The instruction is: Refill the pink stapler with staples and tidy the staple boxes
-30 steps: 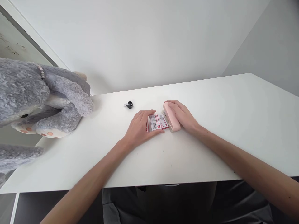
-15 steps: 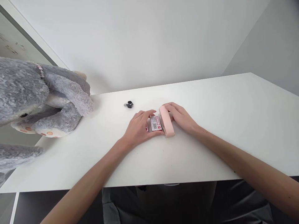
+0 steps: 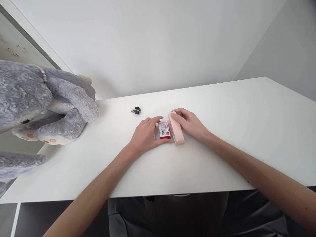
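Observation:
My left hand (image 3: 145,135) curves around a small red-and-white box (image 3: 164,129) lying on the table, thumb along its near side and index finger along its far side. The box has a printed label with a barcode facing up. A bit of another red-and-white surface shows under the left palm, mostly hidden. Right beside the box is a pink stapler (image 3: 177,131), its long side towards the box. My right hand (image 3: 190,122) grips the far end of the stapler, thumb on top and fingers behind it.
A black staple remover (image 3: 136,110) lies farther back, to the left of the hands. A large grey plush toy (image 3: 74,98) with a bead string occupies the left end of the white table (image 3: 209,171). The wall (image 3: 158,49) rises along the back edge.
My right thumb has moved onto the top of the stapler. The small box has shifted slightly, and its red near side now shows. The left fingertips have drawn back slightly to the left.

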A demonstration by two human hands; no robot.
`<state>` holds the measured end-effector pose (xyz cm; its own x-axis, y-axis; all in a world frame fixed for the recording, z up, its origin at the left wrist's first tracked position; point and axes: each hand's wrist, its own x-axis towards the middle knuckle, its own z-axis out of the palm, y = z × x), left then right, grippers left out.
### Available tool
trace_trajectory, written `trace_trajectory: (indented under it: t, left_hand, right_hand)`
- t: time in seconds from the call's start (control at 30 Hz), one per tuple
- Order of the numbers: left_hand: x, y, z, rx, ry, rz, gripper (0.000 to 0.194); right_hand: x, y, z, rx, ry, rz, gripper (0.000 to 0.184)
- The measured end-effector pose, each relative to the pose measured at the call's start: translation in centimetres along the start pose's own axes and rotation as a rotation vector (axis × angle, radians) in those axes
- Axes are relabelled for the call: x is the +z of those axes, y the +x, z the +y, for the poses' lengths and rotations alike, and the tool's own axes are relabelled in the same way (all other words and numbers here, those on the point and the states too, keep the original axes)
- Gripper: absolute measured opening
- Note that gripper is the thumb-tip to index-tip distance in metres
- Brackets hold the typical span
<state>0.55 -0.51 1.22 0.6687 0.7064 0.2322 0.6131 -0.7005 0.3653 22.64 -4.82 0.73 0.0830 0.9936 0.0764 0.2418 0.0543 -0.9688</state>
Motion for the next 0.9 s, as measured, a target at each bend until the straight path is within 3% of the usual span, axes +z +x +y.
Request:
trace_trajectory:
  t: [0.27, 0.4, 0.5, 0.67, 0.9]
  left_hand:
    - [0.0, -0.1, 0.0, 0.05, -0.012, -0.003, 0.088]
    - [-0.2, -0.3, -0.2, 0.059, -0.068, 0.063, 0.094]
    - [0.0, -0.3, -0.5, 0.095, -0.102, 0.198, 0.078]
    - [0.7, -0.1, -0.6, 0.277, -0.212, 0.407, 0.036]
    - [1.3, 0.0, -0.6, 0.327, -0.296, 0.377, 0.029]
  right_hand:
    - [0.0, 0.1, 0.0, 0.059, 0.053, -0.026, 0.044]
    - [0.0, 0.1, 0.1, 0.065, 0.068, -0.028, 0.043]
    - [0.0, 0.1, 0.0, 0.072, 0.062, -0.019, 0.041]
    - [0.0, 0.2, -0.1, 0.082, 0.062, -0.019, 0.04]
    - [0.0, 0.2, -0.1, 0.083, 0.054, -0.022, 0.039]
